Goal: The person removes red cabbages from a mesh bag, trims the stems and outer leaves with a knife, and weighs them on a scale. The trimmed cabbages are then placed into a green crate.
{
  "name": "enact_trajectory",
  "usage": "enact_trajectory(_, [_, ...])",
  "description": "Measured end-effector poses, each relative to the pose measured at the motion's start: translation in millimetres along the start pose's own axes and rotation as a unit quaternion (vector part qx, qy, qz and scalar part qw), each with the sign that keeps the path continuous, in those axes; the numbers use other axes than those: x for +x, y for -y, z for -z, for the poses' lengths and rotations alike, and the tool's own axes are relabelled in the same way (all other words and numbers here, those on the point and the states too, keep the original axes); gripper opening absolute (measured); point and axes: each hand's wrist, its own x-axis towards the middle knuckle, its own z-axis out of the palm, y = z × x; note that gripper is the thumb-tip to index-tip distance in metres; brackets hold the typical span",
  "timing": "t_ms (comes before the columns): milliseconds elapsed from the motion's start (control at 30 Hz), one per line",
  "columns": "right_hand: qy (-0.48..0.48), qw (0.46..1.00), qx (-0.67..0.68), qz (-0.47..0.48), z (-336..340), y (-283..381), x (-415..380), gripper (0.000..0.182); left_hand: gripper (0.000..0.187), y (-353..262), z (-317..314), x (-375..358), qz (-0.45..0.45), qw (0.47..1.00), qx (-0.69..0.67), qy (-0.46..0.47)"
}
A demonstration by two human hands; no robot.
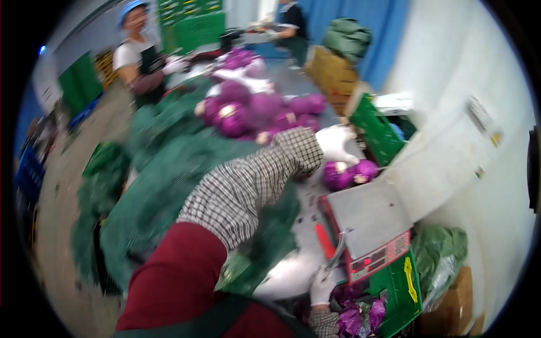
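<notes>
My left hand point(336, 143), in a white glove, reaches out at the end of a checked sleeve cover. It is just above two purple cabbages point(349, 174); its fingers are blurred, and contact is unclear. My right hand point(322, 286), also gloved, is low in the view, closed around a thin grey metal tool point(338, 252). Beside that tool lies a red object point(324, 241) on the metal table point(304, 211). A red scale point(369, 217) with a flat metal plate stands to the right. Cut purple leaves point(360, 316) are near my right hand.
Green netting point(169, 186) spreads over the table's left side. More purple cabbages point(234, 118) are piled farther back. Green crates point(380, 129) stand at the right. A person point(141, 56) stands at the back left; another person point(293, 28) is at the far end.
</notes>
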Motion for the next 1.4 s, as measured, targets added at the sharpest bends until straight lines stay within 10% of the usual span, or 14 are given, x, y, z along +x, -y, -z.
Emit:
enact_trajectory(133, [0.037,0.998,0.048,-0.025,-15.1,-32.5,-2.9,0.022,0.076,-20.7,97.2,-169.7,-0.075,0.989,0.12,-0.048])
enact_trajectory(233, [0.07,0.997,0.04,-0.005,-22.0,-48.0,0.0,0.024,0.072,-18.4,138.9,-314.8,0.133,0.982,0.11,-0.083])
enact_trajectory(267, [0.121,0.964,0.178,-0.155,-1.8,4.8,-2.5,0.025,0.071,-12.0,136.8,-367.7,0.257,0.954,0.105,-0.116])
enact_trajectory(333, [0.098,0.99,0.105,-0.009,-8.3,0.3,-6.4,0.024,0.064,-39.0,128.8,-447.2,0.397,0.897,0.065,-0.185])
enact_trajectory(367, [-0.021,0.919,-0.141,0.369,-13.8,-2.8,-2.3,0.023,0.058,-52.9,107.7,-478.9,0.425,0.868,-0.05,-0.25])
enact_trajectory(533, [0.251,0.923,0.286,0.057,-16.9,120.8,-35.5,0.022,0.091,-116.9,6.4,-548.2,0.312,0.945,0.094,0.01])
enact_trajectory(667, [0.382,0.885,0.256,0.068,-36.0,137.2,-64.6,0.023,0.126,-135.6,10.6,-562.2,0.465,0.882,0.056,0.057])
enact_trajectory(800, [0.321,0.84,0.105,0.426,-43.2,138.8,-66.8,0.02,0.129,-115.6,11.1,-564.3,0.501,0.864,-0.007,0.052])
enact_trajectory(900, [0.355,0.887,0.175,0.238,-50.9,127.4,-64.7,0.02,0.128,-107.3,7.7,-537.3,0.478,0.871,0.027,0.105])
enact_trajectory(1033, [0.191,0.832,-0.005,0.52,-32.7,137.5,-62.2,0.02,0.116,-81.9,10.3,-533.6,0.43,0.899,-0.019,0.085])
enact_trajectory(1167, [0.169,0.889,0.027,0.424,-8.1,128.8,-70.5,0.022,0.09,-64.4,15.0,-527.7,0.515,0.781,-0.347,-0.068])
enact_trajectory(1300, [0.145,0.965,0.09,0.199,10.3,94.8,-81.6,0.023,0.094,-100.6,22.7,-438.4,0.291,0.885,-0.36,-0.049])
enact_trajectory(1400, [-0.036,0.922,-0.134,0.362,41.4,91.0,-79.7,0.025,0.097,-121.7,0.4,-361.4,0.112,0.965,-0.236,-0.003])
